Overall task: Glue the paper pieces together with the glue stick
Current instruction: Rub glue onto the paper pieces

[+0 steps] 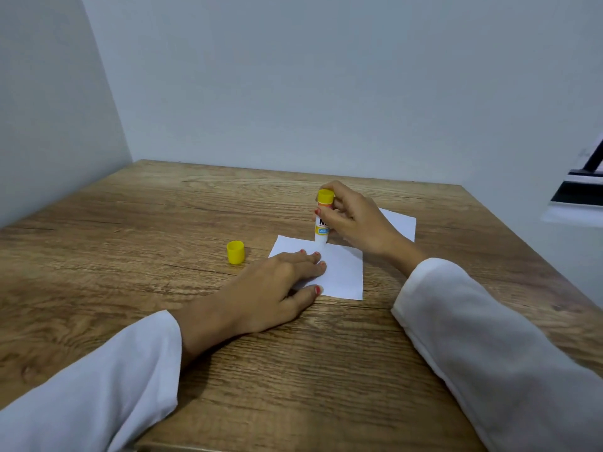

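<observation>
A white square paper piece (342, 272) lies flat on the wooden table (163, 223). My left hand (267, 291) rests on its left part, fingers spread and pressing it down. My right hand (355, 220) grips a glue stick (323, 220) with a yellow end, held upright with its tip touching the paper's far edge. A second white paper piece (401, 225) lies behind my right hand, mostly hidden by it. The glue stick's yellow cap (235, 252) stands on the table to the left of the paper.
Grey walls close the table at the back and on the left. A dark object (580, 187) sits past the table's right edge. Both my sleeves are white.
</observation>
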